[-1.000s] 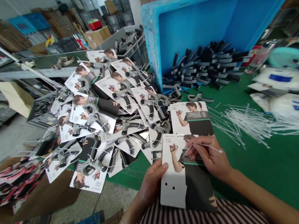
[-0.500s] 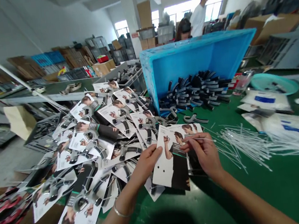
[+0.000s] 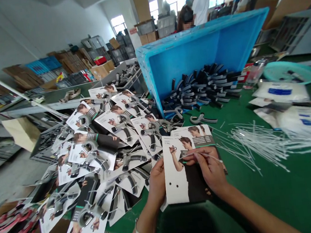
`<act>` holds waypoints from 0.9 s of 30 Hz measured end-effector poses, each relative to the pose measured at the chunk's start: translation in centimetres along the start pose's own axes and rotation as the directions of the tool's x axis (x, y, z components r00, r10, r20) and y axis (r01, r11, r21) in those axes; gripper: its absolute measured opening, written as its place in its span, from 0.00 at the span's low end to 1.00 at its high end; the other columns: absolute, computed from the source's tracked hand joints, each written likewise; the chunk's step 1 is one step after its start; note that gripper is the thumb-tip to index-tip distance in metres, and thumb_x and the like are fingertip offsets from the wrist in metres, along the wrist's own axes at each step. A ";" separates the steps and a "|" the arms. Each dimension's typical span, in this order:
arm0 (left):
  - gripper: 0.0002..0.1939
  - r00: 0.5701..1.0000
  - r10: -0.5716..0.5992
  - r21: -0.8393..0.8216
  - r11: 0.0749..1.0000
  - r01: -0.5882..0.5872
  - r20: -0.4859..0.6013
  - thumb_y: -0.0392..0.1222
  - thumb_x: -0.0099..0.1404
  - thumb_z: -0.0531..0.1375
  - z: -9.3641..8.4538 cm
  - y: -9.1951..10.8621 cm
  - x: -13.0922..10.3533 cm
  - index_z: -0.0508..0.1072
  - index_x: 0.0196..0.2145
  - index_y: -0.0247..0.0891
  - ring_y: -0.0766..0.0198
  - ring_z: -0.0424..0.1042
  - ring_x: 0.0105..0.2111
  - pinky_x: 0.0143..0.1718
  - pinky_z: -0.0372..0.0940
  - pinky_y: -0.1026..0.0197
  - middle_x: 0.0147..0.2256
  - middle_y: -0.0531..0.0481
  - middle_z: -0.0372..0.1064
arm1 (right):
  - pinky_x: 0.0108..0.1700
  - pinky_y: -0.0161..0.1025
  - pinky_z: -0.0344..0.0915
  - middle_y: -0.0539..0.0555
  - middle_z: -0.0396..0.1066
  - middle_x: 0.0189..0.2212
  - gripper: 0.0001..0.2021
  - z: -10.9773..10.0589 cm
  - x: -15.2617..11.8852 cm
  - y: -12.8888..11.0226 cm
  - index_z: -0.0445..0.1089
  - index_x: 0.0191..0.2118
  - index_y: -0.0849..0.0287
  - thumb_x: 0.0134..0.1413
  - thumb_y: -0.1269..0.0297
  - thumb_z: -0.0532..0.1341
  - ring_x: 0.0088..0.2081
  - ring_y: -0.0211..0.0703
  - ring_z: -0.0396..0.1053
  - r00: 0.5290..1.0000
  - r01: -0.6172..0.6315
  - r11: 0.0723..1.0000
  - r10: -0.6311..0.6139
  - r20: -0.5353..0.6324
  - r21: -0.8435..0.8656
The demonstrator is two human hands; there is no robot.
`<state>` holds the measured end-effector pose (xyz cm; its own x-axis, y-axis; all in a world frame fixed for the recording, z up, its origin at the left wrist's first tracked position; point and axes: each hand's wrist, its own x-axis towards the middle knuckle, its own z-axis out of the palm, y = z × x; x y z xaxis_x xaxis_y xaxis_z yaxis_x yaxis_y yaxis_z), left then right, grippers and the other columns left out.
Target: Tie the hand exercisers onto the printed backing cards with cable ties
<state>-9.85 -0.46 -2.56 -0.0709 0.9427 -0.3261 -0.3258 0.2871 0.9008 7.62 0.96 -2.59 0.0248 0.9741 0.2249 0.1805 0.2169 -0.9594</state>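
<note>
My left hand is closed on the left edge of a printed backing card, white and black with two small holes low on it. Pinched in my right hand is a thin white cable tie, lying across the front of that card. More of the same cards lie just behind, partly covered. To the left is a heap of cards with grey and black hand grippers tied to them. A single loose hand gripper rests beyond the cards.
A blue crate on its side holds many hand grippers. Loose cable ties are spread on the green table at right, beside plastic packs and a turquoise tray. Red-handled pieces lie lower left. Two people are beyond the crate.
The card has come more upright and lower, and my left hand has shifted down its left edge. My right hand keeps the cable tie over the card. The view has tilted slightly.
</note>
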 end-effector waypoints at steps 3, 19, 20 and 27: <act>0.24 0.999 0.026 -0.001 1.000 -0.026 -0.043 0.55 0.61 0.63 0.1 0.8 0.1 0.77 0.48 0.35 0.57 0.76 0.36 0.35 0.67 0.61 0.37 0.44 0.79 | 0.39 0.42 0.76 0.59 0.77 0.40 0.11 -0.3 -0.1 0.1 0.67 0.41 0.56 0.69 0.57 0.52 0.35 0.43 0.78 1.000 0.008 1.000 -0.008 -0.006 0.013; 0.19 0.990 0.123 0.230 0.968 -0.105 -0.065 0.50 0.59 0.65 -1.3 1.5 1.4 0.79 0.44 0.36 0.64 0.72 0.31 0.31 0.63 0.66 0.35 0.48 0.78 | 0.39 0.37 0.76 0.55 0.71 0.46 0.10 -1.9 -0.9 2.4 0.63 0.50 0.53 0.67 0.73 0.53 0.36 0.38 0.78 0.945 0.328 0.936 -0.324 0.054 -0.125; 0.18 0.990 0.124 0.232 0.967 -0.107 -0.061 0.50 0.59 0.64 -1.4 1.6 1.4 0.79 0.44 0.36 0.65 0.72 0.31 0.32 0.63 0.66 0.35 0.49 0.78 | 0.38 0.37 0.76 0.55 0.71 0.46 0.10 -1.9 -0.9 2.4 0.63 0.50 0.53 0.67 0.73 0.53 0.36 0.38 0.77 0.947 0.321 0.939 -0.316 0.059 -0.125; 0.15 0.988 0.149 0.263 0.956 -0.132 -0.047 0.50 0.61 0.63 -0.5 2.5 1.8 0.78 0.41 0.37 0.64 0.73 0.31 0.35 0.65 0.65 0.34 0.50 0.78 | 0.47 0.41 0.73 0.55 0.74 0.42 0.09 -1.8 0.4 1.1 0.66 0.48 0.54 0.66 0.72 0.55 0.43 0.43 0.75 0.898 0.416 0.893 -0.372 0.235 -0.175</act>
<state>-11.27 1.89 -0.99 -0.1631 0.9659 -0.2010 -0.0544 0.1946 0.9794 9.58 1.51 -3.29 -0.2760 0.8090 0.5189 0.3432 0.5872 -0.7331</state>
